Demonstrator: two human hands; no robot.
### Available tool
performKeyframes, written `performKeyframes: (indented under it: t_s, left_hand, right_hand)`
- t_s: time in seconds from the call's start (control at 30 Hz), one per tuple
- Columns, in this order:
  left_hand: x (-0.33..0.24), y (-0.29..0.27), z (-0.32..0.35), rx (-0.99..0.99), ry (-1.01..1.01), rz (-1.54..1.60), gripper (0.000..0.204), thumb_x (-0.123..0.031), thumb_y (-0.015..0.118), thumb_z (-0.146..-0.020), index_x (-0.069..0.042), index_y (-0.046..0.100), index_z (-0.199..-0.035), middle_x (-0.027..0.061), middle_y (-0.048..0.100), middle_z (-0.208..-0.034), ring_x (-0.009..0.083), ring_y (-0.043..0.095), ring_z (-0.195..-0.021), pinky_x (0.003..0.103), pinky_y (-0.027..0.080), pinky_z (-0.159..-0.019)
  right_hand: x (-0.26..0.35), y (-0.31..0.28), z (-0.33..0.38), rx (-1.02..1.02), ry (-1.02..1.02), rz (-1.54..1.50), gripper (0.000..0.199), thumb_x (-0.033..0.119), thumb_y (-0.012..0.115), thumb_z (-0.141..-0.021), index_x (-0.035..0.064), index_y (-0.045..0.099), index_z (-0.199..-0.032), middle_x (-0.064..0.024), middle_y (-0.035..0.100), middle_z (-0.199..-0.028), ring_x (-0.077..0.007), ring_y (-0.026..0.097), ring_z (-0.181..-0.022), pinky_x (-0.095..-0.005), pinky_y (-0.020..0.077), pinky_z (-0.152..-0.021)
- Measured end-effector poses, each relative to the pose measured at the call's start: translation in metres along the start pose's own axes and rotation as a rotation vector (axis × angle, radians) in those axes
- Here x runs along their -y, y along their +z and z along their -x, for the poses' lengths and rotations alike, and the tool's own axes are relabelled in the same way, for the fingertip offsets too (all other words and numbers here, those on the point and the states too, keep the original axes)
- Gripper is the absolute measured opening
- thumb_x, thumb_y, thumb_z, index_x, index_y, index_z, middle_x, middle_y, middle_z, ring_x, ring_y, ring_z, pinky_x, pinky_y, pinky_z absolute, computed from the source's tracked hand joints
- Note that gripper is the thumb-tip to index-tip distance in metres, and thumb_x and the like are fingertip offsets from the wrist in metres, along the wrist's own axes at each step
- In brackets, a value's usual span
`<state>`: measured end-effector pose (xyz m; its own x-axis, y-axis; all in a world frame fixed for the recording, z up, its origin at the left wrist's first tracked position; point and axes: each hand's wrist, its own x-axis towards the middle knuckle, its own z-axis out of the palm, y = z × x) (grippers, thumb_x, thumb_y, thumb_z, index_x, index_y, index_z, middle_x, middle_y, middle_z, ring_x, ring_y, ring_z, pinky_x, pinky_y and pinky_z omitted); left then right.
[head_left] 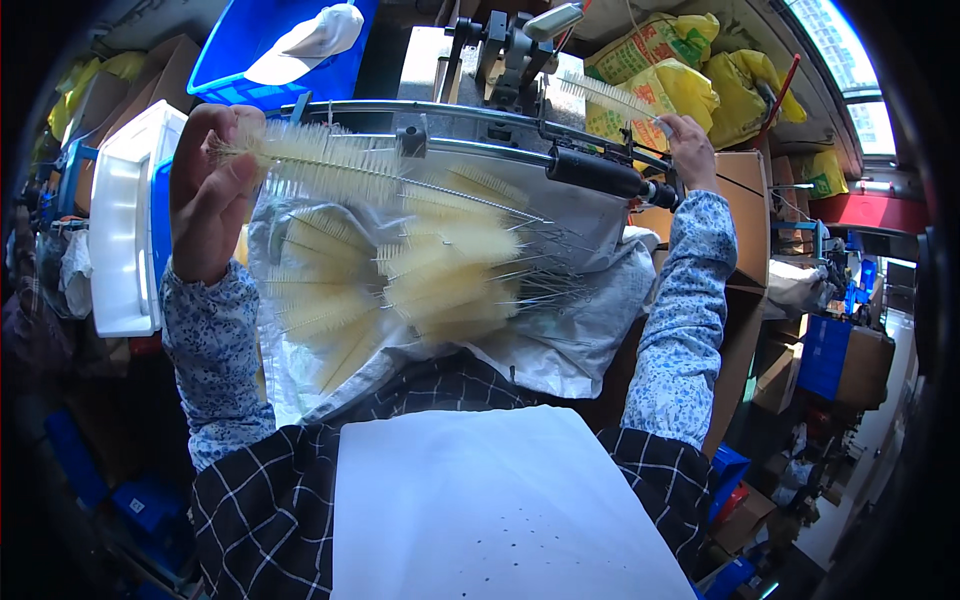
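Observation:
My left hand (212,190) is closed on the bristle tip of a cream bottle brush (335,172), and the brush's twisted wire stem points right over the pile. Behind that brush runs the metal rod machine (475,125). At the upper right my right hand (692,150) pinches the end of a second, slimmer brush (608,94), which slants up to the left beyond the rods. Below the rods, a pile of cream brushes (450,275) lies on a white woven sack (590,345), several with bare wire stems toward the right.
A black cylinder (597,173) sits on the near rod. Beyond it stand yellow sacks (650,100) and a cardboard box (745,215). At the left are a blue crate (225,60) holding a white cap (310,45), and a white plastic bin (125,225).

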<state>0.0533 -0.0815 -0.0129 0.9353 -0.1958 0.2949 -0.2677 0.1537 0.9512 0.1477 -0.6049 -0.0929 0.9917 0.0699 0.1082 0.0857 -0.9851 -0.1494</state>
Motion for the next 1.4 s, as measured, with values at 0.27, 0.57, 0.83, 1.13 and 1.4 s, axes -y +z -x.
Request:
performKeyframes:
  t_s: [0.27, 0.57, 0.83, 1.13, 1.4]
  left_hand:
    - [0.031, 0.088, -0.034, 0.193, -0.076, 0.074, 0.023, -0.001, 0.061, -0.075, -0.005, 0.047, -0.093, 0.0000, 0.046, -0.086, 0.0050, 0.045, -0.078, 0.019, 0.040, -0.065]
    - [0.046, 0.075, -0.012, 0.237, -0.090, -0.327, 0.041, -0.006, 0.063, -0.076, -0.007, 0.043, -0.111, 0.0081, 0.049, -0.103, 0.0142, 0.053, -0.091, 0.024, 0.048, -0.070]
    - [0.111, -0.064, 0.067, 0.310, -0.617, -1.004, 0.054, -0.020, 0.066, -0.076, -0.007, 0.040, -0.121, 0.0119, 0.050, -0.105, 0.0184, 0.054, -0.089, 0.029, 0.044, -0.081]
    - [0.100, -0.053, 0.055, 0.386, -0.751, -0.777, 0.034, -0.016, 0.066, -0.071, -0.005, 0.050, -0.099, 0.0049, 0.048, -0.077, 0.0114, 0.046, -0.068, 0.026, 0.042, -0.064]
    - [0.100, -0.040, 0.048, 0.472, -0.744, -0.734, 0.026, -0.014, 0.063, -0.071, -0.007, 0.051, -0.092, -0.0013, 0.042, -0.071, 0.0090, 0.039, -0.066, 0.024, 0.034, -0.060]
  right_hand:
    - [0.111, -0.065, 0.064, 0.348, -0.107, -0.777, 0.042, 0.029, 0.053, -0.087, -0.0008, 0.049, -0.115, -0.0095, 0.058, -0.097, -0.0161, 0.055, -0.083, -0.0280, 0.0452, -0.073]
    - [0.197, -0.001, 0.061, -0.059, -0.327, -0.758, 0.031, 0.018, 0.057, -0.080, 0.0095, 0.055, -0.110, -0.0070, 0.058, -0.087, -0.0208, 0.055, -0.083, -0.0314, 0.0441, -0.073]
    - [0.110, 0.061, 0.005, -0.264, 0.002, 0.039, 0.029, 0.016, 0.053, -0.076, 0.0239, 0.061, -0.103, -0.0022, 0.056, -0.086, -0.0247, 0.050, -0.085, -0.0391, 0.0376, -0.074]
    - [0.107, 0.067, -0.005, -0.209, 0.026, -0.016, 0.030, 0.020, 0.050, -0.078, 0.0232, 0.061, -0.106, -0.0027, 0.057, -0.090, -0.0253, 0.050, -0.087, -0.0404, 0.0381, -0.076]
    - [0.100, 0.068, -0.017, -0.167, -0.013, 0.003, 0.028, 0.023, 0.051, -0.080, 0.0255, 0.060, -0.106, -0.0021, 0.057, -0.090, -0.0245, 0.050, -0.088, -0.0403, 0.0376, -0.076]
